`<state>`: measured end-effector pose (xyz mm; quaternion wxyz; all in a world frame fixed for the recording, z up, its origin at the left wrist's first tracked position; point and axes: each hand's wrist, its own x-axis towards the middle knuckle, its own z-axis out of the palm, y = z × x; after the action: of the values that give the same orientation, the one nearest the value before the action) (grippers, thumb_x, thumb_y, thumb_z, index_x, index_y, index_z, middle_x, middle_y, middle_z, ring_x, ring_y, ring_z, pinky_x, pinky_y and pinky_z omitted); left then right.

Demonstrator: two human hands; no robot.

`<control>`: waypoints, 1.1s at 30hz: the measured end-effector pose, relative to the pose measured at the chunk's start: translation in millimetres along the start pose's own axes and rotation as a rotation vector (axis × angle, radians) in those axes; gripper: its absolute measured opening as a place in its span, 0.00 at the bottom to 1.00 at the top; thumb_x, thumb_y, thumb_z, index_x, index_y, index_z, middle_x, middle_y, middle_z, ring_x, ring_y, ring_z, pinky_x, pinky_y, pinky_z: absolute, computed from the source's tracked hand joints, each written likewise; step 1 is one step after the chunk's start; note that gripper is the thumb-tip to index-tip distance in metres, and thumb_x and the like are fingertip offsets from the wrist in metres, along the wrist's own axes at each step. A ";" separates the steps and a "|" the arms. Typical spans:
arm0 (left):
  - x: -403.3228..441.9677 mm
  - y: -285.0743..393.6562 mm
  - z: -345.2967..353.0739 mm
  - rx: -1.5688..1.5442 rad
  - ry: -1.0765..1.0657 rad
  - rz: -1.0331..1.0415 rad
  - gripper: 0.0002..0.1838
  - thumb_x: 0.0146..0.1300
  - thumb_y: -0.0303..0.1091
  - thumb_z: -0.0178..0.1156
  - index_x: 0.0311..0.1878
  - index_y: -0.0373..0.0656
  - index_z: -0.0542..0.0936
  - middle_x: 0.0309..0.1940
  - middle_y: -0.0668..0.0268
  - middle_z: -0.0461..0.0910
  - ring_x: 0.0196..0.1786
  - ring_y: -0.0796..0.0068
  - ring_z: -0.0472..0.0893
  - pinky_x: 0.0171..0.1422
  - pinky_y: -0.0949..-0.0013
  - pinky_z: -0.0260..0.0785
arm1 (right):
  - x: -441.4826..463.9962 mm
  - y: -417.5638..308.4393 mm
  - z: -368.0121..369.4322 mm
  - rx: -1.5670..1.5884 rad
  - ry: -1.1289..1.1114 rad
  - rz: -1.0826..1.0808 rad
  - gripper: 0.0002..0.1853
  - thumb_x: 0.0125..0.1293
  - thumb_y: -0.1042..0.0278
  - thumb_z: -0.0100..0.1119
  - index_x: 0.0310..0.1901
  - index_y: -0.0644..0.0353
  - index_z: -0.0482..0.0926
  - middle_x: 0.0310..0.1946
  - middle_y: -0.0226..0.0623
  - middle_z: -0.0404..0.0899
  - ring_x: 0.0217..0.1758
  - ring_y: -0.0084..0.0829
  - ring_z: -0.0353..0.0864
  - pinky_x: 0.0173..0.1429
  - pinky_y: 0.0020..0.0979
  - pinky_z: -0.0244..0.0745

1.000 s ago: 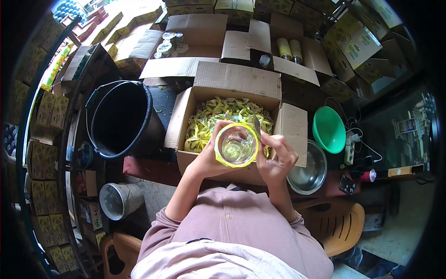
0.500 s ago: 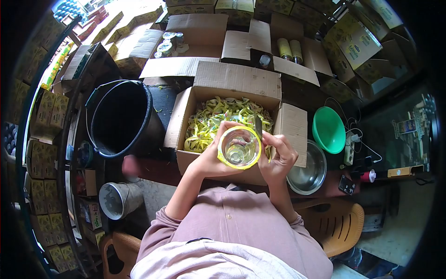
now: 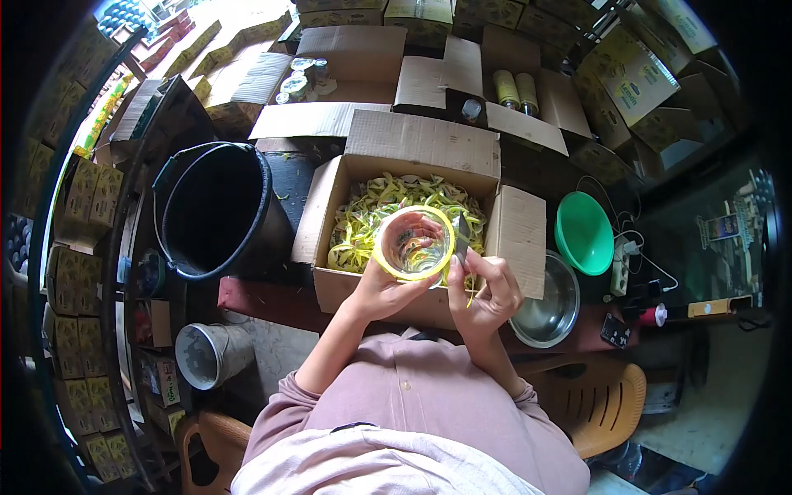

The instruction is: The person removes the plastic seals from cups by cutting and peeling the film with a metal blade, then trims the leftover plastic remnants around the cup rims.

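My left hand is wrapped round a clear cup with a yellow rim, its open mouth turned up toward me. In my right hand a dark flat blade, seemingly a knife, is pinched between thumb and fingers beside the cup's right side. Its handle is hidden in the fingers. A thin yellow strip hangs at the right fingers. Both hands are above the near side of an open cardboard box full of yellow-green strips.
A black bucket stands left of the box, with a grey pail lower down. To the right are a green bowl and a metal bowl. Cartons holding jars line the back. An orange chair is behind at right.
The cup has moved slightly up and left and tilted, showing fingers through its wall. My right hand has come slightly down and left, and the blade has turned from upright to slanted.
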<state>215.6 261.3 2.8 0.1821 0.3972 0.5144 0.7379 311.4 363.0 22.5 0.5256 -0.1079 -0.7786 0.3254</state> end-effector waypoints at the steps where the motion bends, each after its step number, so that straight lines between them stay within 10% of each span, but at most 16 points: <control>1: 0.1 -0.3 -0.3 0.017 -0.005 0.010 0.38 0.48 0.24 0.65 0.61 0.37 0.56 0.53 0.60 0.64 0.57 0.70 0.67 0.62 0.67 0.60 | -0.7 0.0 -0.1 -0.012 -0.007 -0.003 0.13 0.45 0.82 0.64 0.35 0.61 0.80 0.22 0.34 0.77 0.24 0.25 0.78 0.28 0.23 0.73; 33: 0.9 3.6 -9.3 0.195 -0.208 -0.047 0.39 0.36 0.27 0.71 0.56 0.39 0.64 0.49 0.63 0.67 0.54 0.72 0.69 0.58 0.69 0.62 | 9.3 15.6 -6.7 0.144 -0.095 0.062 0.12 0.43 0.84 0.64 0.33 0.62 0.81 0.20 0.34 0.76 0.22 0.24 0.76 0.28 0.23 0.71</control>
<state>208.4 254.8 5.0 0.2123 0.4752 0.5713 0.6346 310.7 382.3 21.4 0.4842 -0.0786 -0.7735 0.4014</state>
